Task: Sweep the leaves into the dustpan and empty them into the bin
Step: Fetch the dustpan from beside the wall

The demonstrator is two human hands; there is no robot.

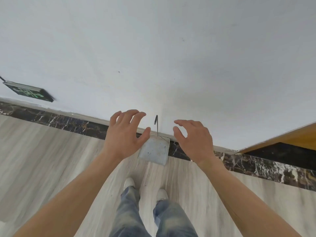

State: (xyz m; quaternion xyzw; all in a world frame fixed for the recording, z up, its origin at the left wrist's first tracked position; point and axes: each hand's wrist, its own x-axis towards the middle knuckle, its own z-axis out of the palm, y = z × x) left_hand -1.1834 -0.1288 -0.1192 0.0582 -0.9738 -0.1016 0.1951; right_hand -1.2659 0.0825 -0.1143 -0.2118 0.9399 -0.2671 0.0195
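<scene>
Bare forearms (82, 190), faded blue jeans (130, 214) with frayed hems, white shoes (129, 183)

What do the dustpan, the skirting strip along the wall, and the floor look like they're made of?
The dustpan looks like dull grey sheet metal, scuffed and spotted, with a thin wire handle. It could be plastic. The skirting looks like polished dark marble or a marble-look tile, with white and amber veins. The floor has pale grey streaked grain, likely wood-look tile or laminate.
</scene>
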